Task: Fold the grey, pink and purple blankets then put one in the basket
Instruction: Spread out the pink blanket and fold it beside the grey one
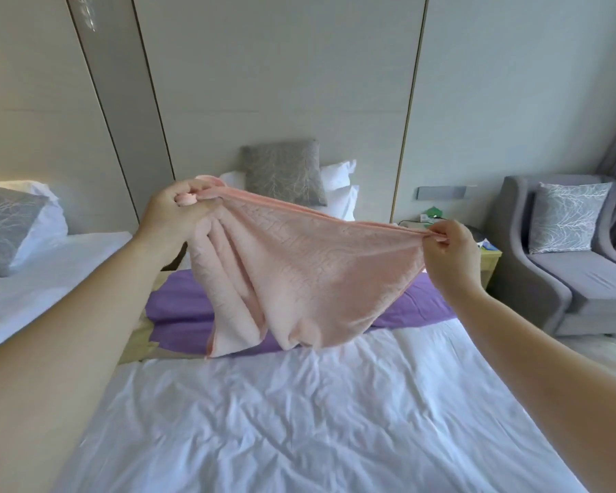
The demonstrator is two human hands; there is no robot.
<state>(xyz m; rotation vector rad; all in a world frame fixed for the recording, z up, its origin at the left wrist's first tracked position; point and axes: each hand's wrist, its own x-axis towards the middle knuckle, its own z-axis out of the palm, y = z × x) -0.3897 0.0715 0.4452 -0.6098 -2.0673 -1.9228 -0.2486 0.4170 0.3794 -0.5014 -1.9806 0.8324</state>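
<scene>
While the left hand (178,211) bunches one corner and the right hand (445,249) pinches the other, the pink blanket (299,279) sags above the bed (299,421), seemingly light, limp, best held by its hem.

hotel-style bedroom; two beds (299,403) dressed in white linen are seen, with patterned grey cushions (283,172), a panelled wall (281,65), a bedside table (489,259) and a grey armchair (562,265)
</scene>
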